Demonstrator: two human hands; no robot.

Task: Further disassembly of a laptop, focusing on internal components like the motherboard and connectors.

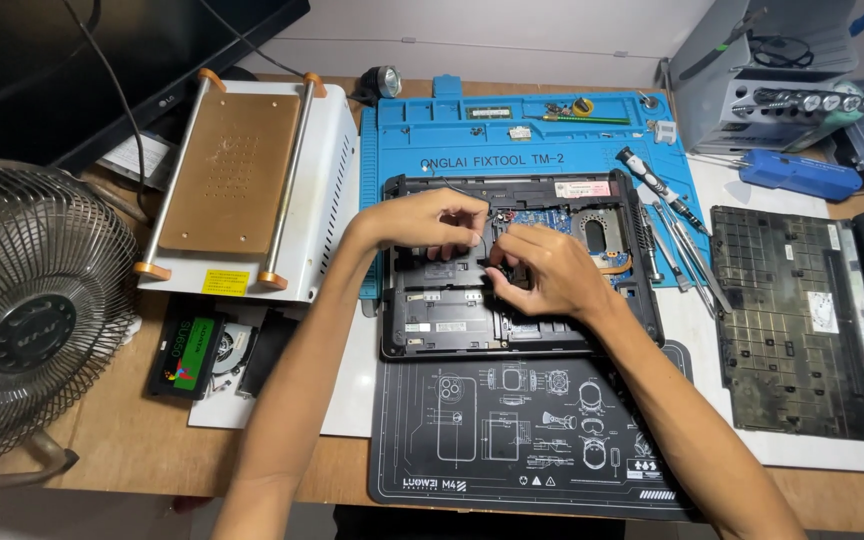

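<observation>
Open laptop (522, 270), belly up, in the middle of the bench (132, 440). Lies flat, partly on a blue mat (402, 150) and partly on a black mat (512, 430). Probably put there to keep the hard bench from scratching it and to stop small bits from rolling away. Shows its insides, with the lid off.

Left hand (432, 222) over the top middle of the laptop, fingers (467, 235) bent and pointing down into it. Right hand (542, 272) just beside, fingers (502, 275) curled in around a small dark part in the middle. Both hands close together, almost touching, likely to steady one spot while working on it. Too small to tell whether either hand really pinches something or only presses on it.

Big black back cover (802, 320) off to the right on a white sheet, well apart from the laptop, likely to keep it out of the way. Thin screwdrivers (677, 235) in a row just right of the laptop, near the right hand, easy to grab. Small black drive (187, 355) with a green and red sticker to the left, near the white heating machine (242, 190) with its brown plate. Round metal fan (32, 310) at the far left edge of the bench.
</observation>
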